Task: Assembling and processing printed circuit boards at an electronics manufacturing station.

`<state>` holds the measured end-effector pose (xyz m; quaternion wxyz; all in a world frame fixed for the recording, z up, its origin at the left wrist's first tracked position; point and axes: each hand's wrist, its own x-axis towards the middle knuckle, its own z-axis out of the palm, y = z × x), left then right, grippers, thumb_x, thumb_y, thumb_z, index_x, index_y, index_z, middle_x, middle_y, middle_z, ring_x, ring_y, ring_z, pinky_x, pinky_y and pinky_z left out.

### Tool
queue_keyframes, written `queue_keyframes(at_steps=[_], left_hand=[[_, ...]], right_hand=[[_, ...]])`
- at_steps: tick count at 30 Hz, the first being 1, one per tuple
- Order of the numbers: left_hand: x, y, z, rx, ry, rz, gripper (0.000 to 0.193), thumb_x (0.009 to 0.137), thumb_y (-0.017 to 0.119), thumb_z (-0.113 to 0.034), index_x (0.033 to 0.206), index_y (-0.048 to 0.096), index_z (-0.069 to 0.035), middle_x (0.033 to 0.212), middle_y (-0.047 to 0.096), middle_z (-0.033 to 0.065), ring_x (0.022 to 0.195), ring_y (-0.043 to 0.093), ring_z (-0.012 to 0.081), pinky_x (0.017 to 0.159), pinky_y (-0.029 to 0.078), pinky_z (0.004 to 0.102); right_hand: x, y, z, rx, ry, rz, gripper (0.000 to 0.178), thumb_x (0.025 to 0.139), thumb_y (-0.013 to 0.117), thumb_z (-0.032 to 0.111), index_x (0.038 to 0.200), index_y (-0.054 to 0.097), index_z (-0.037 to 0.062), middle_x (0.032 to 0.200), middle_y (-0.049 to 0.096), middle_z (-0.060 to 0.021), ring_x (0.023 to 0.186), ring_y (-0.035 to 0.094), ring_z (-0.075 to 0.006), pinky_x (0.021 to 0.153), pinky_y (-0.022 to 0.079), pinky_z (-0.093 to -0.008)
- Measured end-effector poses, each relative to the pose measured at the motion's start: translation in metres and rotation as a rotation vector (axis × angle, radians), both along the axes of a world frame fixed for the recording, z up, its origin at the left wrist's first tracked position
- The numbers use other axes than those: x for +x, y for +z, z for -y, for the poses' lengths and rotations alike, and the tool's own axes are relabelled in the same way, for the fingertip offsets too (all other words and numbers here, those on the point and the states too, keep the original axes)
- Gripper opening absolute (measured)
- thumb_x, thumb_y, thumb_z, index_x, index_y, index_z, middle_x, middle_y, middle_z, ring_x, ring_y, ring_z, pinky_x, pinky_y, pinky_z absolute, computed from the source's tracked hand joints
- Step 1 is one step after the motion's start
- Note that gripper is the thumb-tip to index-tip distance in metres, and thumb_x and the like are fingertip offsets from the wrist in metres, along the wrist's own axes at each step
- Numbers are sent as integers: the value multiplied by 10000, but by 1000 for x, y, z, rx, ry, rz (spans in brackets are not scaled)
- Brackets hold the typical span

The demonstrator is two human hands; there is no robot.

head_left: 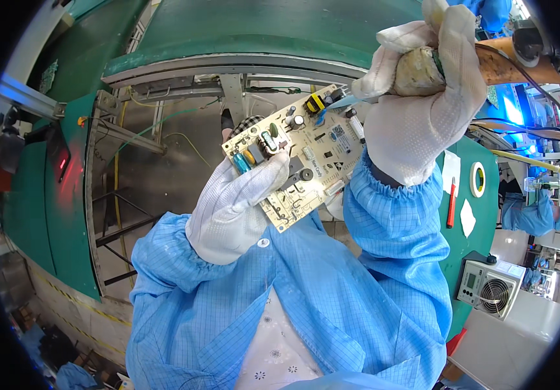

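My left hand, in a white knit glove, grips a cream circuit board by its near left side, thumb on top. The board is tilted and carries capacitors, a yellow-and-black transformer and other parts. My right hand, also gloved, is raised at the board's far right and closed around a tool with a thick, tan, worn-looking body. A pale, narrow tip reaches from beside my right fingers to the board's far edge, by blue material. The tool's exact kind is partly hidden by my fingers.
A metal-edged green bench runs along the far side. On the green table to the right are a tape roll, a red pen-like tool and a fan unit. An orange-brown bar stands beside my right hand.
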<state>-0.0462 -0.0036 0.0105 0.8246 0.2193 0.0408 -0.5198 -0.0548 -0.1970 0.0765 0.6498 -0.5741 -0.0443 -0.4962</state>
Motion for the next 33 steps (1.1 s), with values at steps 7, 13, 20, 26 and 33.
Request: queue_keyframes(at_steps=[7,13,20,26,33], left_hand=[[-2,-3,-1,-1,10,92,331,947,540,-83,1265,477,-16,1179,571,114,1104,597,221,938,532,368],[-6,-15,-5,-77,114,219,350,942,543,-55,1280,468,-4,1192,557,123,1115,590,220,951,528,374],[-4,-30,-13,200,111,895,378,917,521,51,1289,455,38,1257,512,148,1137,576,239,967,515,356],[-3,-4,-8,305,50,651,385,899,513,87,1278,446,72,1242,530,162,1122,586,229,948,534,341],[1,-11,-8,66,70,157,340,933,507,13,1268,462,47,1237,546,162,1114,595,229,935,542,346]], right_hand=[[1,-1,-3,14,16,20,533,977,409,450,1096,625,-23,793,650,-134,450,542,-140,371,449,-245],[4,-1,-2,26,34,39,534,975,411,453,1085,631,-22,780,648,-132,443,540,-141,364,445,-247],[2,-1,-1,37,50,59,535,973,415,455,1071,637,-21,765,646,-130,435,536,-143,356,441,-249],[0,-2,1,44,60,77,536,971,417,458,1060,643,-21,752,644,-128,428,534,-144,348,437,-251],[6,-3,-2,60,75,96,538,969,420,461,1046,649,-20,736,641,-126,420,531,-146,340,432,-253]])
